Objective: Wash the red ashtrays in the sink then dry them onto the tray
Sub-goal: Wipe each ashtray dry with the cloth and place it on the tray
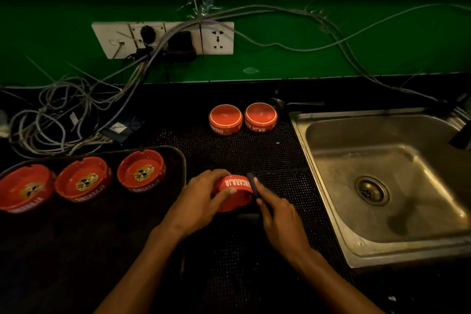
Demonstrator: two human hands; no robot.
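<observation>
Hands: left hand point(201, 195) is curling round the near-left side of a red ashtray point(235, 194) at lower centre of the frame, thumb lying across its rim; right hand point(276, 208) is pinching a dark cloth point(253, 186) against the ashtray's right edge.
Grip: left is grasping the ashtray; right is grasping the cloth.
Held ashtray: tilting on its side over the black dotted mat point(254, 153), white lettering on its wall facing up.
Tray: dark tray point(178, 158) is sitting at lower left of the frame on the table point(76, 250), carrying three red ashtrays upright in a row: left one point(24, 187), middle one point(82, 178), right one point(141, 171).
Waiting ashtrays: two more are lying upside down side by side on the mat above centre, one point(225, 119) just beside the other point(260, 117).
Sink: steel sink point(331, 135) is lying at right of the frame, its drain point(372, 190) showing.
Wall: green wall is bearing a white socket panel point(216, 38) at upper left, with grey cables point(76, 115) trailing down onto the table.
</observation>
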